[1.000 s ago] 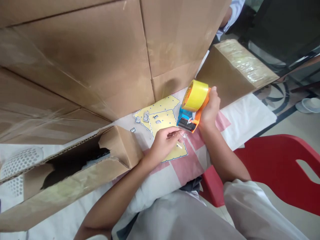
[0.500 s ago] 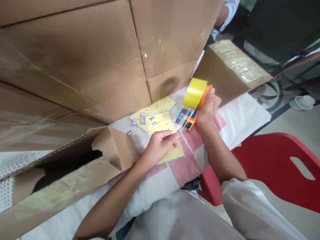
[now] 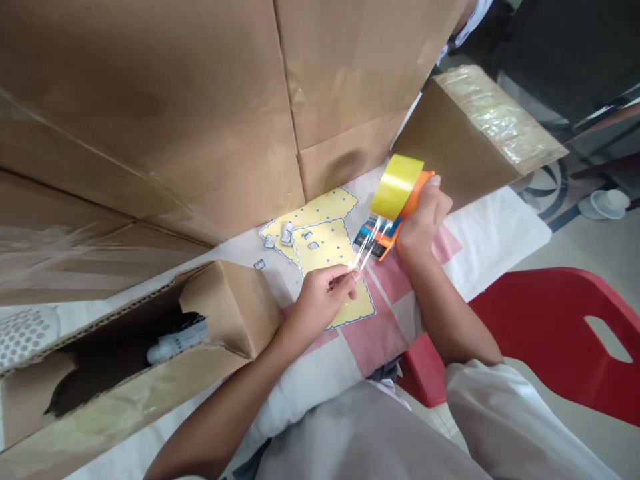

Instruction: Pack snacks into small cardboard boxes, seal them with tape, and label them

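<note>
The left hand (image 3: 320,297) lies low and inward of the right, palm turned down, thumb and fingertips (image 3: 354,277) pinched together and pointing toward the right hand. Its forearm is bare and runs back and down toward the body, elbow bent. The right hand (image 3: 420,223) sits higher and farther out, just beyond the left fingertips, fingers curled in a closed grip with the thumb on top. Its wrist is bent slightly, the forearm bare to a white sleeve at the elbow. The two hands are near, not touching.
</note>
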A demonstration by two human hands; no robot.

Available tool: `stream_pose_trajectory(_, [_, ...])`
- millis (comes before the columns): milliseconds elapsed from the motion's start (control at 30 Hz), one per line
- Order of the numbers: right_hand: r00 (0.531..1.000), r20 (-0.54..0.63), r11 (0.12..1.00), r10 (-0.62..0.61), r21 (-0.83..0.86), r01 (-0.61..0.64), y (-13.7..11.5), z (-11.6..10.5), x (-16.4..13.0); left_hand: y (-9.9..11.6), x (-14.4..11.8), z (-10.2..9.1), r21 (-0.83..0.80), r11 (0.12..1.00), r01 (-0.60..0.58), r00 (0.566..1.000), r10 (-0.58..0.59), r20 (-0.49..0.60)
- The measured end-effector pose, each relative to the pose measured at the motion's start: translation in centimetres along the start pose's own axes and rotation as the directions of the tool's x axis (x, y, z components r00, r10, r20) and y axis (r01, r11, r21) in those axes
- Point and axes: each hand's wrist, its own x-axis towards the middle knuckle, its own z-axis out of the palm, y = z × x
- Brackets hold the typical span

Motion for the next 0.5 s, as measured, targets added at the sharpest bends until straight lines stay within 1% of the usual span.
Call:
stream_pose_trajectory(67, [1.0,0.015,0.999,0.026,0.03,-0.027,0.1,0.1,0.1,-0.1,-0.1,0.0,-0.006,1.0,0.013,1.0,-0.013,0.002])
stream_pose_trajectory(133, [0.996,0.017,0.994,0.087,0.065,-0.088,0.5,0.2,0.3,-0.1,-0.1,0.0,-0.015,1.0,0.018,1.0,-0.018,0.005])
stream_pose_trajectory(233, [0.988,0.05,0.987,0.147,0.062,-0.15,1.3,0.2,0.6,-0.2,0.0,0.1,-0.037,0.999,0.018,1.0,-0.018,0.008])
stream_pose_trajectory(333, [0.976,0.148,0.984,0.162,0.044,-0.17,1.9,0.0,0.5,-0.4,0.2,0.4,-0.074,0.997,0.004,1.0,-0.006,-0.024])
stream_pose_trajectory(433, [0.955,0.218,0.975,0.202,0.05,-0.218,2.1,-0.1,0.0,-0.6,0.4,0.5,-0.112,0.994,-0.008,0.999,0.002,-0.054])
stream_pose_trajectory(500, [0.924,0.329,0.978,0.194,0.011,-0.209,2.1,-0.2,-0.4,-0.7,0.4,0.5,-0.118,0.993,-0.008,0.999,0.002,-0.054])
